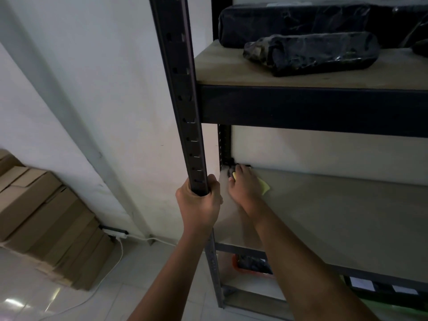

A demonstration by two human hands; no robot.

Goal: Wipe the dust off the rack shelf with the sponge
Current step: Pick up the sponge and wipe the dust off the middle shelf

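Cardboard boxes [41, 218], closed so their contents cannot be told, line the wall at left as a person's left hand [200, 200] wraps its fingers [214, 185] tight around the rack's front post [183, 93]. Beside it, the right hand [244, 185] presses a yellow sponge [264, 186] flat, fingers together, into the back left corner of the bare shelf [335, 216]. Dust could lodge in that corner if the sponge only skims past. Above, black wrapped bundles [310, 53] sit clear.
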